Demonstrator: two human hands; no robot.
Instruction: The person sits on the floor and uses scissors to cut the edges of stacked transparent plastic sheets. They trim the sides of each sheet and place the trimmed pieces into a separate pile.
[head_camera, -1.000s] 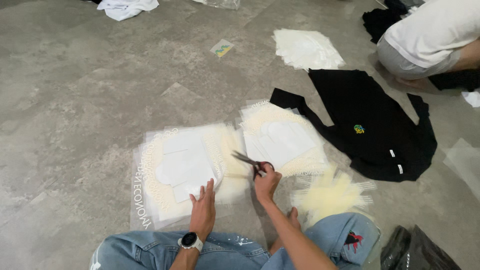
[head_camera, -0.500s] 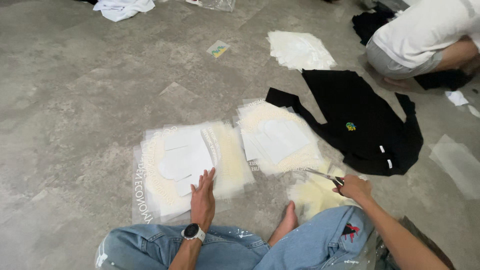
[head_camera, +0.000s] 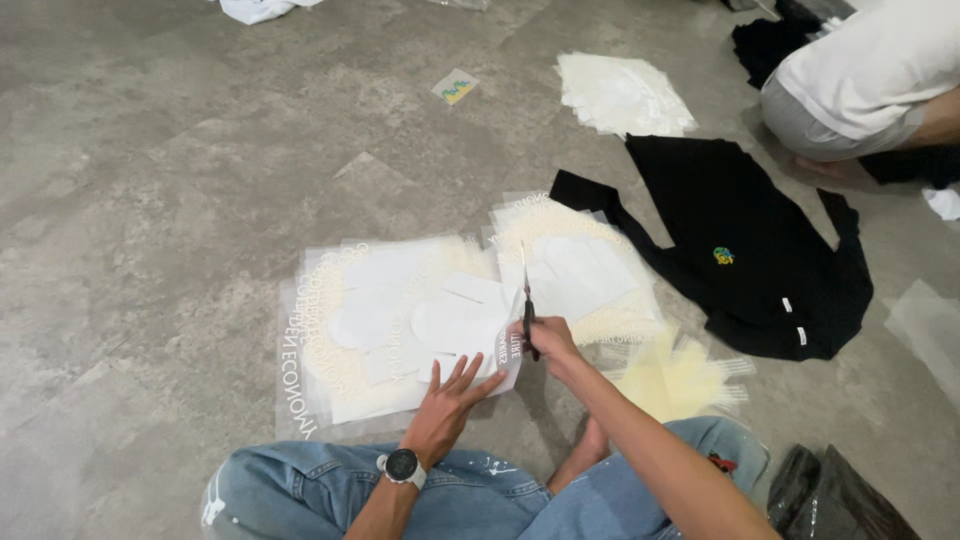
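Observation:
I sit on the floor with a stack of clear film sheets printed with white circular lettering (head_camera: 380, 320) in front of me. My left hand (head_camera: 450, 400), a dark watch on its wrist, lies flat with spread fingers on the near edge of that stack. My right hand (head_camera: 550, 340) grips dark scissors (head_camera: 527, 305), blades pointing away, cutting at the right edge of the top sheet. A second pile of similar sheets (head_camera: 580, 265) lies just to the right. Yellowish cut strips (head_camera: 675, 375) rest beside my right knee.
A black T-shirt with a small coloured chest logo (head_camera: 750, 250) is spread to the right. Another person in a white top (head_camera: 870, 80) crouches at the top right. More white sheets (head_camera: 620, 95) and a small coloured sticker (head_camera: 456, 87) lie farther away. A dark bag (head_camera: 830, 495) sits at bottom right.
My right hand with the scissors swung out to the yellowish strips on the right, then came back left to the sheet's edge. My left hand stayed pressed on the stack.

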